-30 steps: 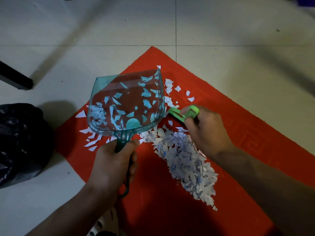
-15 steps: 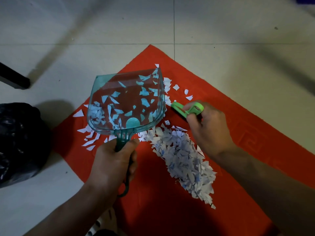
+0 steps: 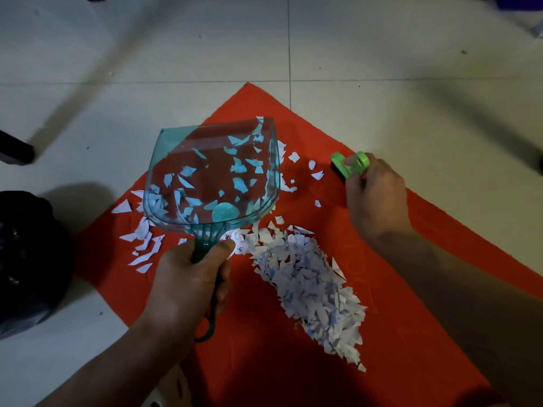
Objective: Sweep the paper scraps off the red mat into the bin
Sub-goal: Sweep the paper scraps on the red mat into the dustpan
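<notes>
— What am I gripping right now?

— My left hand [image 3: 188, 277] is clenching the handle of the teal dustpan [image 3: 213, 174], holding it tilted over the far-left part of the red mat [image 3: 396, 289]. My right hand [image 3: 376, 198] is wrapping round the green brush [image 3: 349, 165].

— What's changing?

— The brush is swinging out to the right; half a second ago it was just beside the pan's right edge, now it's well apart. I'm reading that as winding up for another stroke.

— And the paper scraps [image 3: 311, 289]?

— Most are lying in a long heap near me on the mat, some scattered left. The black bin bag [image 3: 29, 259] is waiting at the left.
</notes>
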`<state>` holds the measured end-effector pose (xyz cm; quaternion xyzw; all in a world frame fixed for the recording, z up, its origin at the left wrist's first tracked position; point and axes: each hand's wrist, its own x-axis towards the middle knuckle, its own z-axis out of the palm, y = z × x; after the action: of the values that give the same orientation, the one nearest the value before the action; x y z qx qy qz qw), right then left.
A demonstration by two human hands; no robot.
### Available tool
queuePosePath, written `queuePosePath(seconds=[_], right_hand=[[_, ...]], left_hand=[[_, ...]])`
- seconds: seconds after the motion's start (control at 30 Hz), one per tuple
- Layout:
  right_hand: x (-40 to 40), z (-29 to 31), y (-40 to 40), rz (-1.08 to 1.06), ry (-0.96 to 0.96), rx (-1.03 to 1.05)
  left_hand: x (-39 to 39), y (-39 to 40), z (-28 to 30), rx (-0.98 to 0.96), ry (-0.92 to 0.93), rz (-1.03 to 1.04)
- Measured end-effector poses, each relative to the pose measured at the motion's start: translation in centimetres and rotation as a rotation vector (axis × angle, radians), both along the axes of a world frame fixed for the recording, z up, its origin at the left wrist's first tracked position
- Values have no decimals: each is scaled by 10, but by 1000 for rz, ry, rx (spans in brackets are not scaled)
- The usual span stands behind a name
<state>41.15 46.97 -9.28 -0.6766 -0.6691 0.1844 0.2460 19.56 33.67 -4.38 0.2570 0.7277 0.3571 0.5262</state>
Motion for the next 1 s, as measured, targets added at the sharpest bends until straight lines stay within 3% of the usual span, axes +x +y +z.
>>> queuePosePath(seconds=[0.2,0.4,0.57,0.67,0.8,1.0], right_hand=[[-14,8,-14,219,94,-60],[-5,12,-12,126,104,-46],[-21,12,-31,273,147,-133],[-23,19,-28,249,245,-98],[-22,18,-16,189,201,26],[-22,4,9,109,25,28]], left_hand=[[2,4,-1,-11,-16,-1],[0,1,0,-15,-1,-6],[-2,3,2,-9,-4,10],[-3,5,3,7,-1,21],[-2,3,1,3,-7,23],[-5,1,0,-7,-16,23]])
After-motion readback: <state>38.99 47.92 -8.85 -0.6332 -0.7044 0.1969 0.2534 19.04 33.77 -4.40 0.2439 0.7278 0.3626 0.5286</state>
